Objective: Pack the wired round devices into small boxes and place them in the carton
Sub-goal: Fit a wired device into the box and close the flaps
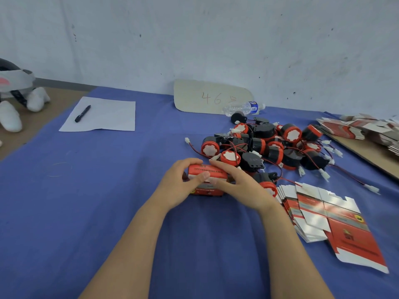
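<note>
Both hands meet on a small red-and-white printed cardboard box [207, 180] that sits on the blue cloth-covered table [108, 190], just in front of the heap of round black-and-red devices with thin red and black wires [269, 145]. The left hand [179, 186] curls round the box's left end, thumb laid across its front face and fingers wrapped over the top. The right hand [237, 184] covers the right end, its index finger stretched along the top edge and thumb pressed on the front, so the box is gripped from both sides. To the right lies a fanned stack of flat, unfolded red-and-white box blanks [319, 214]. Whether the box is closed is hidden by the fingers.
</note>
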The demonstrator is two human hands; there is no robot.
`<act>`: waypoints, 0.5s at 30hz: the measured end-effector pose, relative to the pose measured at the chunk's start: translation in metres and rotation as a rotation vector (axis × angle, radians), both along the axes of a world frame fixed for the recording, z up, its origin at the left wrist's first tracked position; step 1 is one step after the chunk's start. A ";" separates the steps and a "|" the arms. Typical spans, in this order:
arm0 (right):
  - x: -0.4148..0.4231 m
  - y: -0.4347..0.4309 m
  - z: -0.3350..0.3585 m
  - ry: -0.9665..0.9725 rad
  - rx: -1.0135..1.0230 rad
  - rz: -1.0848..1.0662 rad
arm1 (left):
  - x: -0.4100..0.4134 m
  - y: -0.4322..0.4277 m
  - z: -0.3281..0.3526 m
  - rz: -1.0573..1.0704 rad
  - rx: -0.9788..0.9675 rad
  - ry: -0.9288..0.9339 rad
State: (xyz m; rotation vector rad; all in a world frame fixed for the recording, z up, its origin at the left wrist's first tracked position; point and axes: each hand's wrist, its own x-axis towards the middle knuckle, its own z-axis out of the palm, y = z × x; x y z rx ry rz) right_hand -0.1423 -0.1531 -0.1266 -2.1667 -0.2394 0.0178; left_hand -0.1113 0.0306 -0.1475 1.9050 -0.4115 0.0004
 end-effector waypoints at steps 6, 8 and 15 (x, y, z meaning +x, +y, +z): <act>0.000 0.006 -0.001 -0.075 0.035 -0.060 | -0.002 -0.002 0.004 -0.004 0.017 -0.092; -0.001 0.007 0.000 -0.045 0.049 -0.057 | -0.002 -0.002 0.004 -0.037 0.041 -0.041; 0.000 0.027 -0.010 -0.057 0.212 -0.301 | -0.005 -0.013 0.005 0.102 -0.053 0.054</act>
